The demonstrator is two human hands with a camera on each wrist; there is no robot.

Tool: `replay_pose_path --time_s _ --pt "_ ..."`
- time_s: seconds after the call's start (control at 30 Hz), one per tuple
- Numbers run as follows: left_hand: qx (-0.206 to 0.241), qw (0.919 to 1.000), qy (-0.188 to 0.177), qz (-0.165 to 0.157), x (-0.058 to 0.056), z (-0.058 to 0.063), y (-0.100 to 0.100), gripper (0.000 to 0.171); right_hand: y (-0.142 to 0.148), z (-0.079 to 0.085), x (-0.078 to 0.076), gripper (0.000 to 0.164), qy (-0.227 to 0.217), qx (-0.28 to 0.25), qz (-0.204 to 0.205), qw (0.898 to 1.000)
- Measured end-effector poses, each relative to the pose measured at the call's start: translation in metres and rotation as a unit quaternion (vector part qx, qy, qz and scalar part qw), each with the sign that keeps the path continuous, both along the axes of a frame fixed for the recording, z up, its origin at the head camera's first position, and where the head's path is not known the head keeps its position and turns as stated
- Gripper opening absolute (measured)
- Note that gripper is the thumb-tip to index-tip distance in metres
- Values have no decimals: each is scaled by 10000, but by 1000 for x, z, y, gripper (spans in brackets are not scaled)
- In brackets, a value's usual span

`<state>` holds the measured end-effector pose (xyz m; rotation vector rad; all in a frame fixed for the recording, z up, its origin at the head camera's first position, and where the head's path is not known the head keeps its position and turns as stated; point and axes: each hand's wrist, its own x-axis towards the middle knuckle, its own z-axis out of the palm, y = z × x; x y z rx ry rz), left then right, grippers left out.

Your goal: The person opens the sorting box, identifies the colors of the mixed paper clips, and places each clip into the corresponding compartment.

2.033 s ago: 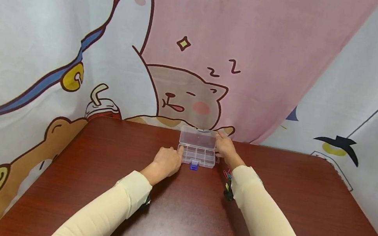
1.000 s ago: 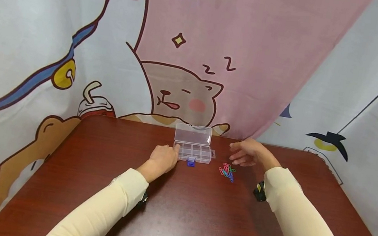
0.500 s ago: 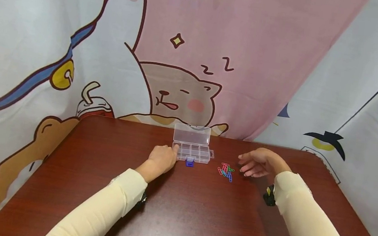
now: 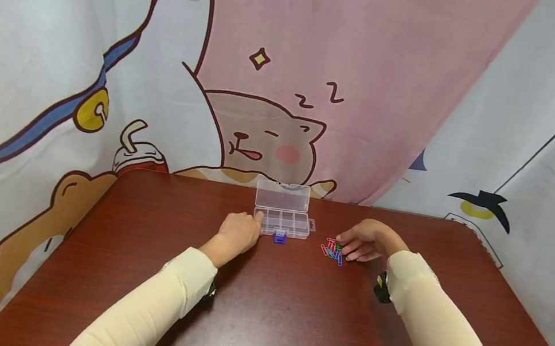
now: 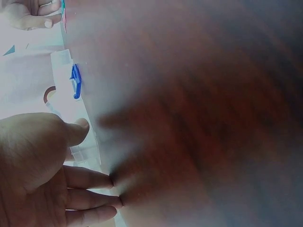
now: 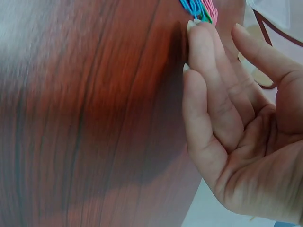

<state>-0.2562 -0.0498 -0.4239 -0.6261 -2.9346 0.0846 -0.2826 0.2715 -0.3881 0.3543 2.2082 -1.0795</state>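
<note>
A clear plastic compartment box [image 4: 294,225] stands on the table with its lid [image 4: 282,198] raised at the back and a blue latch [image 4: 279,239] in front. My left hand [image 4: 239,233] holds the box by its left end. In the left wrist view the thumb lies at the box's near corner, while other fingertips meet the table. Right of the box lies a small heap of coloured paper clips [image 4: 331,251]. My right hand [image 4: 366,243] is beside this heap, fingers loosely bent; in the right wrist view its fingertips [image 6: 199,29] reach the clips, with thumb and fingers apart.
The box's compartments look bare in the head view, and a clear hanging tab [image 4: 311,225] juts from its right side. The dark red-brown table [image 4: 281,312] ends at a printed curtain [image 4: 363,149] close behind the box.
My right hand has left the box's lid, swung out to the right, then come back left to the paper clips. The left hand stays at the box; the head view has shifted slightly.
</note>
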Motion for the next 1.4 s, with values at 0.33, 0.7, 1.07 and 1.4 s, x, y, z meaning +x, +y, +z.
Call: replay_pose_path --time_s 0.33,0.7,1.07,1.4 --pt "-44 10000 -6 31 -1 -1 0 20 -14 -4 -4 21 174 549 73 9983" --pt "-105 9999 -14 52 0 -1 0 16 -19 -7 -5 17 356 732 208 9965" --pt "-146 9998 -137 53 0 3 0 15 -12 7 -12 20 150 -99 -243 9995" --pt "-136 9997 -190 99 2 5 2 20 -29 10 -19 16 74 -1306 -427 9905"
